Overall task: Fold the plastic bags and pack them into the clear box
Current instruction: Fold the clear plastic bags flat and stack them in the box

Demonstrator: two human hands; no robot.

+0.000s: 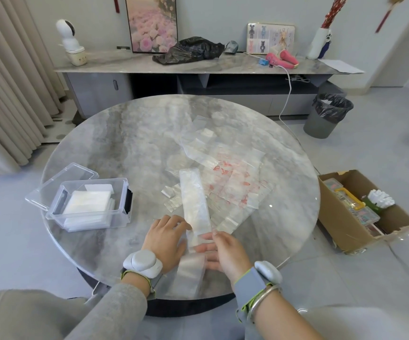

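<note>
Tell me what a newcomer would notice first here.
The long folded strip of clear plastic bag on the grey marble table, its near end touched by the left hand and pinched by the right hand. Right of it spread loose clear bags with red print; at left stands the open clear plastic box holding folded white bags.

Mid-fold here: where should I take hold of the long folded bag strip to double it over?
Probably its near short end. The bag strip lies flat, running away from the body; the right hand pinches that end and the left hand touches its left edge. Pinch both near corners from the sides, then carry them toward the far end.
</note>
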